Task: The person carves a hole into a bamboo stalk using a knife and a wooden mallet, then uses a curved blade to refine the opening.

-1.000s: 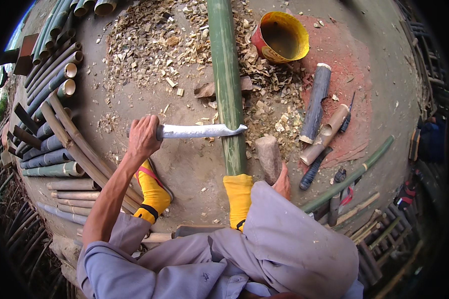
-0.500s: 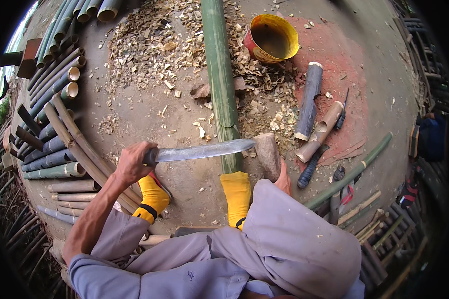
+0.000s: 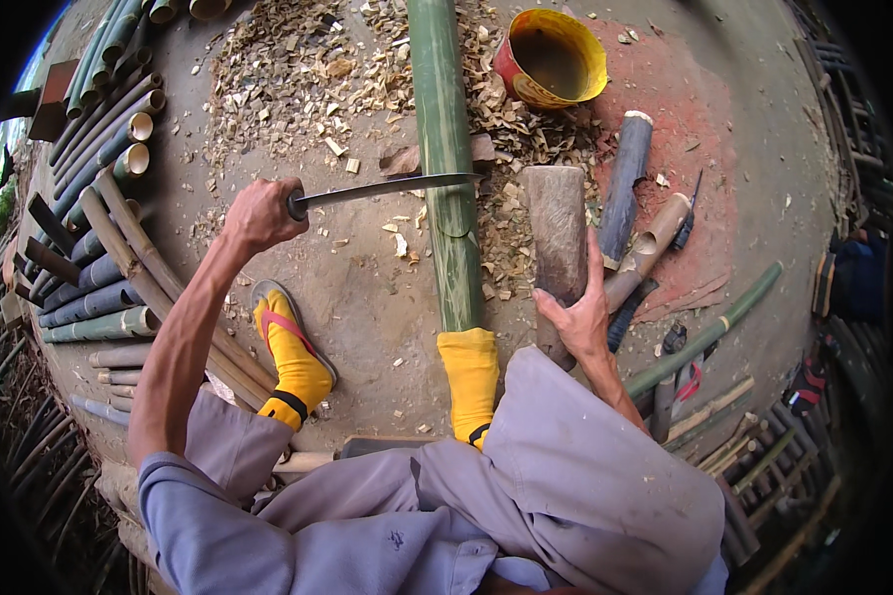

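My left hand (image 3: 266,214) is wrapped round the dark handle of a machete (image 3: 387,186). Its long blade reaches across the green bamboo pole (image 3: 445,129), edge-on to me. The pole lies lengthwise in front, its near end by my yellow-socked foot (image 3: 468,382). To its right, my right hand (image 3: 583,315) holds a thick, worn wooden block (image 3: 558,223) by its lower part. The thumb lies across the block and a finger stretches along its right side; the other fingers are hidden.
Wood chips (image 3: 298,99) cover the floor ahead. A red-and-yellow bucket (image 3: 550,59) stands beyond the block, near a dark bamboo piece (image 3: 627,178) and a notched brown bamboo piece (image 3: 655,238). Bamboo lengths (image 3: 99,317) are stacked at left; a thin green pole (image 3: 709,332) lies at right.
The machete has moved up and away along the pole, its blade turned from flat to edge-on. My right hand has come out from behind my knee, raising the wooden block forward.
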{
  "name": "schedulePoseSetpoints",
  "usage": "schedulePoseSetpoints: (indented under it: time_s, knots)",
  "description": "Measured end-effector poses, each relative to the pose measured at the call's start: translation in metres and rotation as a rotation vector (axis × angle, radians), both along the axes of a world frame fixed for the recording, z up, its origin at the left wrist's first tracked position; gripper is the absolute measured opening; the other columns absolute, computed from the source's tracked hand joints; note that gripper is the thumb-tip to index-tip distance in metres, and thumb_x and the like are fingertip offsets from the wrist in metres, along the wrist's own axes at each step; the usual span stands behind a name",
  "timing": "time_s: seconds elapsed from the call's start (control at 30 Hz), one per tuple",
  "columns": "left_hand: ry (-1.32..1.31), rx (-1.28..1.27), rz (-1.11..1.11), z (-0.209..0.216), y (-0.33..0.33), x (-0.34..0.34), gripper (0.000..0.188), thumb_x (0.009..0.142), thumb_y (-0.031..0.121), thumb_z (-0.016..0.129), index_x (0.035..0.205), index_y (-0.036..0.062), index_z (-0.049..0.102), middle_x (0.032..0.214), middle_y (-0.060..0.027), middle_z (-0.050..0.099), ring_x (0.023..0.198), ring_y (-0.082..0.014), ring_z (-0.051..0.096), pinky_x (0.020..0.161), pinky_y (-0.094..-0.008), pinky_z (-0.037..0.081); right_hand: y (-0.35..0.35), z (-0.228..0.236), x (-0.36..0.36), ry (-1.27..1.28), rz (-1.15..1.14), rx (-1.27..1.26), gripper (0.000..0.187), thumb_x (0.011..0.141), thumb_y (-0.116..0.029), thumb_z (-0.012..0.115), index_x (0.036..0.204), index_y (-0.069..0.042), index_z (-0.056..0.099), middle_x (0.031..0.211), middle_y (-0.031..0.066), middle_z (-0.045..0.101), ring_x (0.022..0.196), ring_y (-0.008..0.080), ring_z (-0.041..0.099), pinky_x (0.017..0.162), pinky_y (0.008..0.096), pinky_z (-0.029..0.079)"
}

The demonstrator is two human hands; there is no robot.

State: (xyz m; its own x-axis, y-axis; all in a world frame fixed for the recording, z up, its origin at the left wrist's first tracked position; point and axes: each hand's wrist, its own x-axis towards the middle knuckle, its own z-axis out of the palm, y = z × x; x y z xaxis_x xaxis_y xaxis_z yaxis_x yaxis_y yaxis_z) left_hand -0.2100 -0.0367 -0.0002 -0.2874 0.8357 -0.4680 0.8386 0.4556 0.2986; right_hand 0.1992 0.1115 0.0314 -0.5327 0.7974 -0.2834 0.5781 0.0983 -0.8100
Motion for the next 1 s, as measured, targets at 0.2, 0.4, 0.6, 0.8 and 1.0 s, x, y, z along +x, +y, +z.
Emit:
schedulePoseSetpoints:
  time_s: [0.2,0.4,0.6,0.8,1.0]
  knots:
    - [-0.020,0.002,-0.017,-0.005,-0.003,-0.005,0.019,0.068,0.020,0.066,0.079,0.0068,0.059,0.063,-0.0150,0.060,0.061,-0.0339,0.062,0.059,-0.0437,0.049,-0.002,-0.003,0.008,-0.030,0.031,0.046,0.100,0.068,-0.012,0.076,0.149,-0.005,0.018,0.143,0.0222,0.039,0.128,0.0320,0.044,0.106,0.0387,0.036]
    - [0.003,0.028,-0.053,-0.002,-0.002,-0.006,0.017,0.068,0.020,0.066,0.077,0.0074,0.058,0.064,-0.0145,0.061,0.062,-0.0341,0.062,0.059,-0.0440,0.049,0.001,0.001,0.005,-0.024,0.081,0.016,0.100,0.067,-0.009,0.075,0.149,-0.005,0.018,0.143,0.0221,0.039,0.127,0.0312,0.046,0.105,0.0378,0.037]
    - [0.041,-0.023,-0.023,-0.003,-0.010,-0.004,0.016,0.068,0.019,0.065,0.076,0.0074,0.059,0.065,-0.0154,0.061,0.064,-0.0352,0.062,0.061,-0.0446,0.050,0.031,0.054,-0.049,0.239,0.196,0.234,0.103,0.067,-0.007,0.073,0.150,-0.005,0.014,0.141,0.0195,0.040,0.123,0.0288,0.048,0.104,0.0380,0.040]
    - [0.053,-0.060,-0.053,-0.005,0.005,-0.001,0.015,0.066,0.016,0.064,0.076,0.0061,0.059,0.065,-0.0159,0.061,0.064,-0.0364,0.062,0.062,-0.0449,0.050,0.056,0.020,-0.095,0.028,0.513,0.198,0.105,0.068,-0.012,0.073,0.152,-0.017,0.011,0.140,0.0251,0.040,0.113,0.0357,0.055,0.097,0.0427,0.048]
    - [0.004,-0.089,-0.061,-0.005,0.008,-0.011,0.014,0.065,0.015,0.062,0.075,0.0056,0.061,0.063,-0.0165,0.061,0.063,-0.0371,0.062,0.062,-0.0456,0.051,0.097,0.080,-0.143,0.152,0.667,0.271,0.095,0.073,-0.026,0.071,0.151,-0.012,0.017,0.121,0.0298,0.054,0.103,0.0414,0.061,0.096,0.0485,0.049]
